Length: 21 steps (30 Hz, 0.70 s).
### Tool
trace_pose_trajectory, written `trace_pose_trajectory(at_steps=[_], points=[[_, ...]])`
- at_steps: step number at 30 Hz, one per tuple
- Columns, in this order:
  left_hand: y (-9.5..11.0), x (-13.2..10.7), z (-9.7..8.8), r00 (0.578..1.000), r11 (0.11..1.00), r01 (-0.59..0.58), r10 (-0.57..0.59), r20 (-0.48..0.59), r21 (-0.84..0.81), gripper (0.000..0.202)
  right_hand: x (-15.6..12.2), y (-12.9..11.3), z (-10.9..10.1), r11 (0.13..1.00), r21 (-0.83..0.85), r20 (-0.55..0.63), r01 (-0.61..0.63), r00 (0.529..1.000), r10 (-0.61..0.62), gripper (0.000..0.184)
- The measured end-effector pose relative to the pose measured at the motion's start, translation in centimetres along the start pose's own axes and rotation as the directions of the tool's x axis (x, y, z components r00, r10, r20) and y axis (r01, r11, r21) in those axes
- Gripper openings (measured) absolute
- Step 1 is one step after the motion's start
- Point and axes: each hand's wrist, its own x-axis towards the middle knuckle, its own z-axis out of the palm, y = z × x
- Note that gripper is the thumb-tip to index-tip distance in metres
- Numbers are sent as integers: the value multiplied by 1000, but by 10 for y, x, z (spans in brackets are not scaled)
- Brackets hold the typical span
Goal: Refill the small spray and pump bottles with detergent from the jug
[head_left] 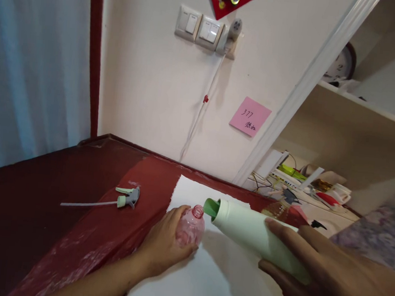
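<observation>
My left hand (168, 238) is wrapped round a see-through pink bottle (189, 228), whose threaded neck is uncovered and points up. My right hand (325, 267) grips a pale green cylindrical container (249, 227), tilted so its mouth points left. From that mouth a darker green tongue-shaped piece (210, 207) juts out, close beside the pink bottle's neck; whether they touch I cannot tell. No flow of liquid is visible. A grey and green trigger spray head (130, 198) with a long thin tube lies to the left of my left hand.
White paper (206, 270) covers part of the dark red table (104, 246) beneath both hands. Behind the table, a white cord (196, 120) hangs down the wall. At the right, a shelf (362, 105) and several bottles stand beyond the table; a blue curtain (34, 67) hangs left.
</observation>
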Motion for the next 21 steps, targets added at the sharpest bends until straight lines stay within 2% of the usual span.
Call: trace_pose_trajectory(at_steps=[4, 7, 12, 15, 17, 19, 21], points=[[0, 0, 1, 999, 999, 10, -11, -31, -31, 71, 2, -2, 1, 997, 60, -27, -52, 998, 54, 46], [-4, 0, 3, 999, 1000, 4, -5, -42, -29, 72, 4, 2, 4, 977, 160, 19, -143, 990, 142, 43], [-14, 2, 7, 999, 1000, -2, 1, -44, -20, 72, 11, 18, 17, 860, 355, 101, -367, 930, 355, 45], [-13, 3, 7, 999, 999, 14, -16, -32, -49, 69, 16, 28, 26, 733, 438, 166, -521, 848, 504, 43], [-10, 3, 5, 1000, 998, 21, -22, -14, -67, 68, 20, 32, 36, 610, 511, 202, -606, 774, 600, 44], [-6, 3, 3, 999, 998, 36, -36, 4, -57, 67, 23, 33, 50, 462, 607, 218, -646, 695, 685, 44], [-5, 3, 1, 999, 999, 36, -36, 17, -30, 67, 26, 30, 69, 297, 717, 237, -630, 621, 747, 45]])
